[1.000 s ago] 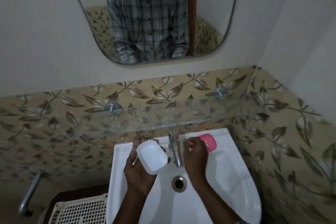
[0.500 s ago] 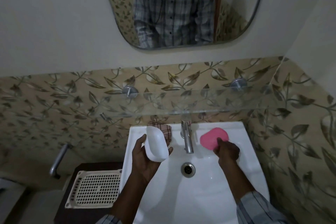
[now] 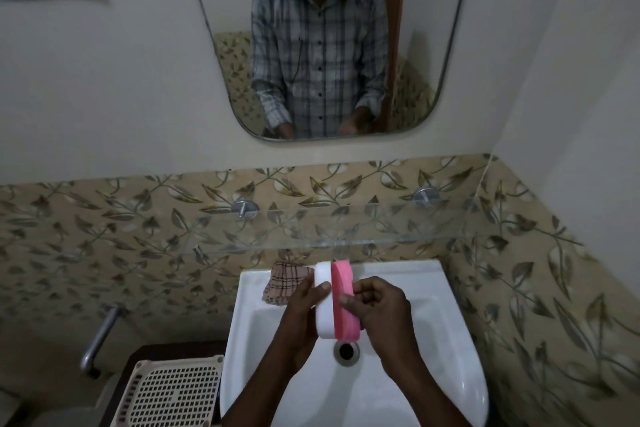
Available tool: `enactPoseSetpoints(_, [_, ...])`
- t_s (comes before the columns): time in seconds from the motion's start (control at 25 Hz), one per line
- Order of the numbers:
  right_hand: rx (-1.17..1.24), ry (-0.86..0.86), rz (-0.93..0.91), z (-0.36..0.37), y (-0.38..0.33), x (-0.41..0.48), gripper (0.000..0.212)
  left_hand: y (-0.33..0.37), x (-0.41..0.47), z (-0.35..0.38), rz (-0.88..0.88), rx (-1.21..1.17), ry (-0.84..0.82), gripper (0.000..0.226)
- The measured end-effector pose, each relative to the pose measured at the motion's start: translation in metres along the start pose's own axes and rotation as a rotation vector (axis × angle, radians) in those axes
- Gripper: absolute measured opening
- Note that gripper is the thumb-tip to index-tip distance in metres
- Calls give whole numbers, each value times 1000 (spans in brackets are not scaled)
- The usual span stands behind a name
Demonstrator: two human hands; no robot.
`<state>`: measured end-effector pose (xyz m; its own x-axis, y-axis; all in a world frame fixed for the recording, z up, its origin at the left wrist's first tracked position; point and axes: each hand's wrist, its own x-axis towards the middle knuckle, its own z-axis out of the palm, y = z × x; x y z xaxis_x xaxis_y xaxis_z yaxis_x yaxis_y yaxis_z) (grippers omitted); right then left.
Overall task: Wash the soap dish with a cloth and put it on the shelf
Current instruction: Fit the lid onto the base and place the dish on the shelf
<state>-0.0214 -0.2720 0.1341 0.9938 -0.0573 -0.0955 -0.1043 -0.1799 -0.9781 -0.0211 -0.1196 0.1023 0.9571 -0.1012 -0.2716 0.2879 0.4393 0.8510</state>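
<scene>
Over the white sink (image 3: 433, 340) I hold the soap dish on its edge with both hands. Its white base (image 3: 323, 305) is gripped by my left hand (image 3: 304, 308). Its pink lid (image 3: 343, 291) is pressed against the base by my right hand (image 3: 377, 305). A checked brown cloth (image 3: 282, 282) lies on the sink's back left corner, just left of the dish. A glass shelf (image 3: 398, 229) runs along the tiled wall above the sink. The tap is hidden behind the dish.
The drain (image 3: 346, 350) sits right below the dish. A cream perforated basket (image 3: 173, 392) stands to the left of the sink, beside a metal pipe handle (image 3: 98, 340). A mirror (image 3: 322, 45) hangs above the shelf, and the tiled wall closes the right side.
My right hand picked the pink lid up from the sink's back right ledge and brought it against the white base in my left hand. The view tilted up.
</scene>
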Motion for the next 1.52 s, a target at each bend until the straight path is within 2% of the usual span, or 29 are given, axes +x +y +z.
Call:
enactPoseSetpoints(0.12, [30,-9,23,1,-6,-2,21,4,3,11,13,83,55,60])
enactPoseSetpoints(0.24, [45,13,-16,5,-5,-6,24,4,1,19,43,50,59,53])
enactPoseSetpoints(0.4, [129,-104,60,12,0,-9,54,10,-2,31,61,41,77,51])
enactPoseSetpoints(0.48, [137,-113,79,15,1,-7,60,10,2,35,74,91,79,43])
enactPoseSetpoints(0.56, [150,-61,65,17,3,-5,58,6,4,37,81,100,89,39])
enactPoseSetpoints(0.64, [164,-26,50,17,5,-4,45,3,4,38,92,102,99,42])
enactPoseSetpoints(0.72, [169,-41,38,17,4,-3,29,3,5,39,100,117,109,45])
enactPoseSetpoints(0.8, [163,-62,25,17,2,-1,25,2,6,38,109,121,116,47])
enactPoseSetpoints(1.0, [108,-62,-1,21,9,2,43,9,10,32,141,111,137,55])
enactPoseSetpoints(1.12, [142,-58,2,24,12,0,36,11,12,28,106,129,103,55])
enactPoseSetpoints(1.28, [165,-32,-1,30,10,0,38,6,11,28,98,86,71,52])
enactPoseSetpoints(1.44, [147,-18,27,34,12,3,52,10,12,33,86,100,92,59])
enactPoseSetpoints(1.52, [198,-27,64,38,13,4,52,12,12,36,68,92,102,56])
